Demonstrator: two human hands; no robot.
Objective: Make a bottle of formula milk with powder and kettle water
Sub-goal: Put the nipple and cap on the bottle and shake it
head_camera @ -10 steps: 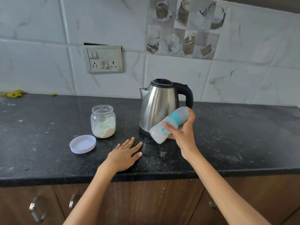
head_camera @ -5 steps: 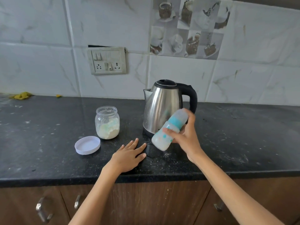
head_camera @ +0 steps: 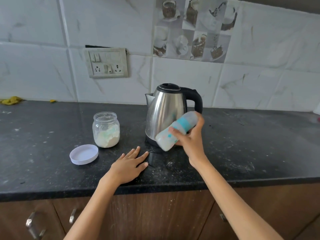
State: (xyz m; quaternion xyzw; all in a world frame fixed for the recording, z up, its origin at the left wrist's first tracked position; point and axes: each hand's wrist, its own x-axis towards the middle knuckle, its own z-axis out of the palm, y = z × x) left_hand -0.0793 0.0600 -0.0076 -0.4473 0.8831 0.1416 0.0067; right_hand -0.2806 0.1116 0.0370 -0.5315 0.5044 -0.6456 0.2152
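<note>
Mixing appears to be the step in hand. The right hand (head_camera: 189, 137) is wrapped around the feeding bottle (head_camera: 174, 131), fingers and thumb curled on its body, and holds it tilted in the air just in front of the steel kettle (head_camera: 165, 113), base down toward the counter and teal collar up. The bottle is capped and its lower part looks milky, so powder and water are probably already inside; the outline is slightly blurred, so the fill level cannot be read with certainty. The left hand (head_camera: 129, 166) lies flat on the black countertop (head_camera: 43, 170), fingers straight and spread, gripping nothing.

Judgement for the next move: the right-hand grip needs to stay firm on the bottle body, with the collar tight, until the contents look even; the bottle then needs an upright landing on a bare patch of counter, apart from the kettle.

The powder jar (head_camera: 106, 129) stands open to the left of the kettle, partly filled. Its white lid (head_camera: 84, 154) lies on the counter just in front of it, to the left. The countertop is dark speckled stone dusted with pale specks. Behind it rises a white marbled tile wall with a switch plate (head_camera: 106, 63) and a decorative tile panel (head_camera: 194, 28). Wooden cabinet fronts (head_camera: 155, 217) with metal handles sit below.
</note>
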